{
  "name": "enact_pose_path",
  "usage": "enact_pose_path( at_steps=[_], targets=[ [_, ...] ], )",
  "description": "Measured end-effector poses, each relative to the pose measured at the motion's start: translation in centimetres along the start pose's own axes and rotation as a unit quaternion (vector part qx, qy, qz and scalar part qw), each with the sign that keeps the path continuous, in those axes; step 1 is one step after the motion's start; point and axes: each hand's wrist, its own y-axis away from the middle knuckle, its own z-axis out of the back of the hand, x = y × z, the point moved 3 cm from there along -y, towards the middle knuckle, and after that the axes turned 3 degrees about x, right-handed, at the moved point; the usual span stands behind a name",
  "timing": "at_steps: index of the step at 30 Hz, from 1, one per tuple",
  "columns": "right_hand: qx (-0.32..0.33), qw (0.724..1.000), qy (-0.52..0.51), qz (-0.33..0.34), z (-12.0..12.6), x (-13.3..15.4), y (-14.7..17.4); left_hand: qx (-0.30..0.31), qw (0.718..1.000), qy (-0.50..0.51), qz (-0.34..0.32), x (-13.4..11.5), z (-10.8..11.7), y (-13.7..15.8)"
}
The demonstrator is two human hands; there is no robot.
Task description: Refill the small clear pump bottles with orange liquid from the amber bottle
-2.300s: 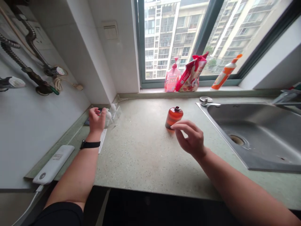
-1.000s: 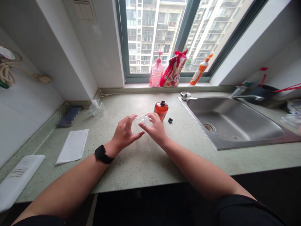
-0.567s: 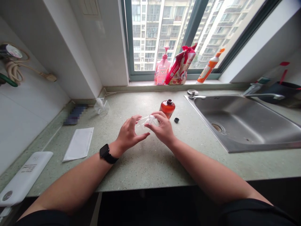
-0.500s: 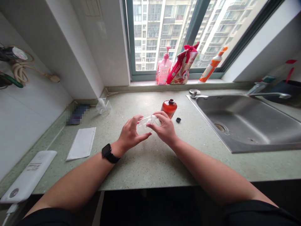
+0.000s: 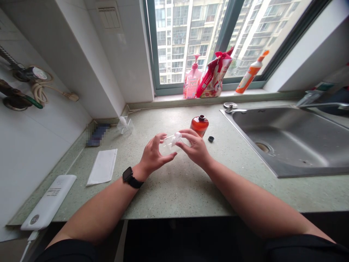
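Observation:
Between my two hands, just above the counter, a clear plastic bottle (image 5: 168, 146) with a white top lies tilted on its side. My left hand (image 5: 150, 155) curves round its left end, thumb below and fingers above. With thumb and fingers my right hand (image 5: 198, 148) pinches the bottle near its white top (image 5: 177, 136). Behind my right hand stands an uncapped amber bottle (image 5: 199, 126) with a dark neck. A small black cap (image 5: 211, 139) sits on the counter to its right. My right fingers hide part of the clear bottle.
On the speckled counter (image 5: 180, 196) at left are a similar clear container (image 5: 125, 127), a blurred dark object (image 5: 98, 135), a white sheet (image 5: 102, 167) and a cabled power bank (image 5: 49, 202). A steel sink (image 5: 313, 140) lies right. The sill holds a pink pump bottle (image 5: 192, 83).
The whole view has shifted slightly, so things appear a little further right. My hands keep their hold on the clear bottle, with hardly any change in its tilt.

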Motion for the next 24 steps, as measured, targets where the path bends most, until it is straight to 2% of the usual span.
enact_pose_path(
  at_steps=[5,12,16,19,24],
  targets=[
    [-0.04,0.994,-0.075,-0.075,0.3,-1.8,0.0,-0.014,1.0,0.003,0.017,0.5,0.5,-0.1],
    [0.042,0.999,-0.034,-0.009,-0.4,0.2,0.6,0.003,1.0,-0.001,-0.004,0.3,0.1,0.0],
    [0.066,0.998,-0.021,0.0,-0.8,0.6,0.8,0.02,0.999,0.009,-0.034,-0.2,-0.4,0.1],
    [0.047,0.998,-0.035,-0.022,-0.7,-0.2,0.6,0.015,0.999,0.012,-0.029,-0.1,-0.4,0.1],
    [0.01,0.99,-0.11,-0.083,-0.4,-2.0,0.3,-0.007,1.0,0.01,0.022,0.5,0.2,0.0]
  ],
)
